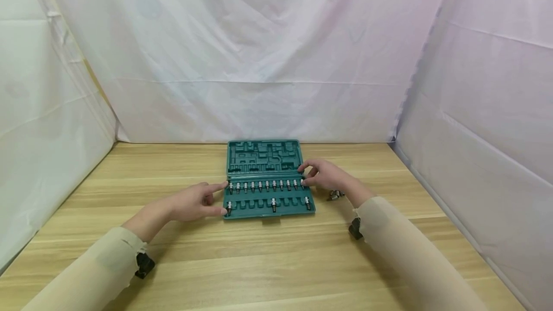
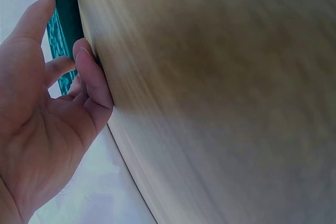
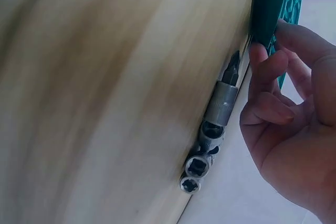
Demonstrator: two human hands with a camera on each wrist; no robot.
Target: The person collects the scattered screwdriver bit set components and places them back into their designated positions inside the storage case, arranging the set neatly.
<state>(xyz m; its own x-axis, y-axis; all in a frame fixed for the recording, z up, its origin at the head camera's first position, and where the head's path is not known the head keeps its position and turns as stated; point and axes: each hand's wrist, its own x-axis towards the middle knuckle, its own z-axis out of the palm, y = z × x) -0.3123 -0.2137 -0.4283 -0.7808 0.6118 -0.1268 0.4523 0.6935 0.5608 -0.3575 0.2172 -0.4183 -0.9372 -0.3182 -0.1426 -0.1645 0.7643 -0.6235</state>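
Sat open and flat on the wooden table, lid folded away to the far side: a teal tool case, long axis running left to right. Carried a full row of bits along its middle, all standing upright, and only three more in the near row, at the left end, the centre and the right end.

Bracketed at both short ends. Rested against the left end, the left hand, index finger stretched along the hinge line, thumb lying by the near left corner. Showed from the left wrist view as relaxed, near-straight fingers laid on the case edge, curled round nothing.

Hovered at the right end of the bit row, the right hand, fingertips bent down toward the last bit there. Could not be told whether any bit was actually pinched; in the right wrist view the fingers merely touched the case edge, loosely curled.

Lay just right of the case and beside the right wrist: a small cluster of loose sockets, clearly nearer the right hand, well apart from the left.
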